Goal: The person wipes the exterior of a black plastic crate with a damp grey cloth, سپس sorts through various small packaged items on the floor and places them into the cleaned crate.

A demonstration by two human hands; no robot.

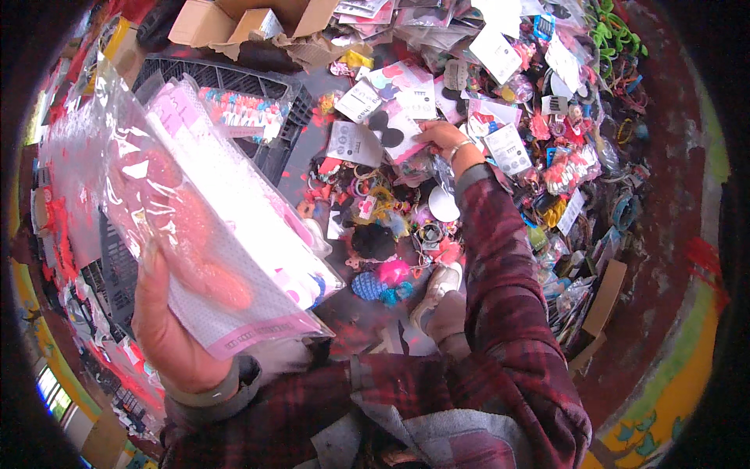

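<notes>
My left hand [176,336] grips a stack of clear plastic packets [250,273] with pink and white cards inside, held up at the left, tilted. Glare washes out part of the stack. Stretched out to the pile, my right hand [445,141] pinches the edge of a pink packaged card [401,134] with black round shapes on it. Beside that card lie a white printed card [355,144] and another pale card [359,102]. Hair ties and small trinkets [383,207] are heaped just below the right hand.
Black plastic crates [273,160] stand behind the packets, with an opened cardboard box [207,23] at the back. Packaged accessories [570,168] spread along the right, near a cardboard piece [605,301]. My shoe [439,289] is close to blue and pink fuzzy items [392,271].
</notes>
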